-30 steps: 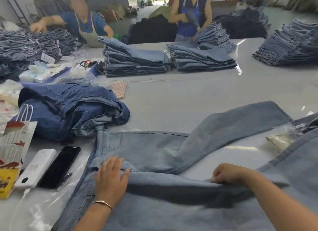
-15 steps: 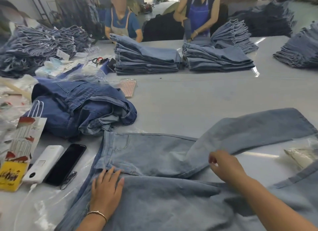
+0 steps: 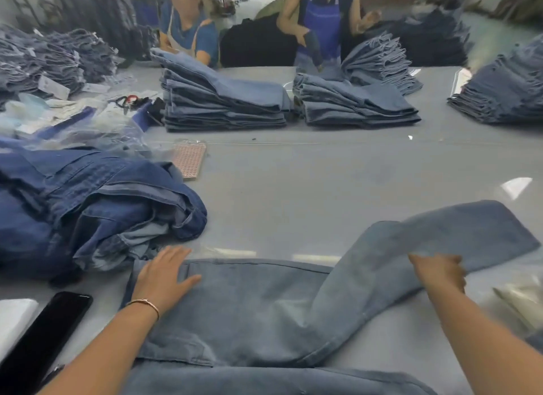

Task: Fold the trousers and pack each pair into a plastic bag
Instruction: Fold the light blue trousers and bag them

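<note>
A pair of light blue trousers [image 3: 249, 309] lies spread on the grey table in front of me, waistband to the left. One leg angles away to the far right. My left hand [image 3: 161, 277] presses flat on the waistband corner with straight fingers. My right hand [image 3: 440, 272] grips the far leg partway along its length, fingers curled into the cloth. A clear plastic bag [image 3: 520, 300] lies crumpled at the right edge, just beyond my right hand.
A heap of dark blue jeans [image 3: 88, 206] lies to the left. A black phone [image 3: 44, 336] and a white power bank [image 3: 11, 321] sit at the near left. Stacks of folded jeans [image 3: 223, 100] line the far side, where two people work.
My left hand slid up to the waistband corner. My right hand moved out to the right along the far leg and took hold of it. The camera view came closer to the table.
</note>
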Demonstrator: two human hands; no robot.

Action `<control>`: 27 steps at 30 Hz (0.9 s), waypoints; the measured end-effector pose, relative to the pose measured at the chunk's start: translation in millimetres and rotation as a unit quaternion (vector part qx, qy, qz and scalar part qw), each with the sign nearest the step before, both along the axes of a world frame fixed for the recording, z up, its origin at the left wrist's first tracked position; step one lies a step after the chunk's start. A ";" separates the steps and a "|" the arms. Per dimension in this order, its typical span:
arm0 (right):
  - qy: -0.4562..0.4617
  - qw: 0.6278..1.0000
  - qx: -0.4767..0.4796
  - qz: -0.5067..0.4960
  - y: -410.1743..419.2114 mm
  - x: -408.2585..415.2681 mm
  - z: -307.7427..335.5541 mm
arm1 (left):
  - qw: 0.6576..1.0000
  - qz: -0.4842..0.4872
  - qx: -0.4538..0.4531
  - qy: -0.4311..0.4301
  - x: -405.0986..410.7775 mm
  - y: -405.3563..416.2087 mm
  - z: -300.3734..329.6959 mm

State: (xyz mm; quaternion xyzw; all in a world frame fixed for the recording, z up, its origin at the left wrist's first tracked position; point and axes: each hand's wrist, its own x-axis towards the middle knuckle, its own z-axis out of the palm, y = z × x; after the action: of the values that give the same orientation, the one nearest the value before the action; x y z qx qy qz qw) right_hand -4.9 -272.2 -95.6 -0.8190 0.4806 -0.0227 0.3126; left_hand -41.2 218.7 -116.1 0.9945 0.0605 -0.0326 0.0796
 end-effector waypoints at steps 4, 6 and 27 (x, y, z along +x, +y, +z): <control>-0.066 0.986 0.111 -0.109 -25.7 5.7 -22.6 | 0.999 -0.032 0.038 0.023 20.0 -11.6 -14.0; -0.115 0.971 0.148 -0.149 -25.0 9.7 -29.5 | 0.998 -0.034 0.059 0.011 24.1 -17.0 -12.6; 0.045 0.961 -0.200 0.183 -33.7 -53.0 9.3 | 0.991 0.059 0.119 0.013 31.4 24.0 -1.5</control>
State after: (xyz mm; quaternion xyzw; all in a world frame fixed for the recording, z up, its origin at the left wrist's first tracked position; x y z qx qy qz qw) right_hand -57.8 -305.9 -86.3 -0.9391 0.3214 -0.0235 0.1194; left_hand -9.8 242.7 -117.6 0.9910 0.1236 -0.0332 -0.0383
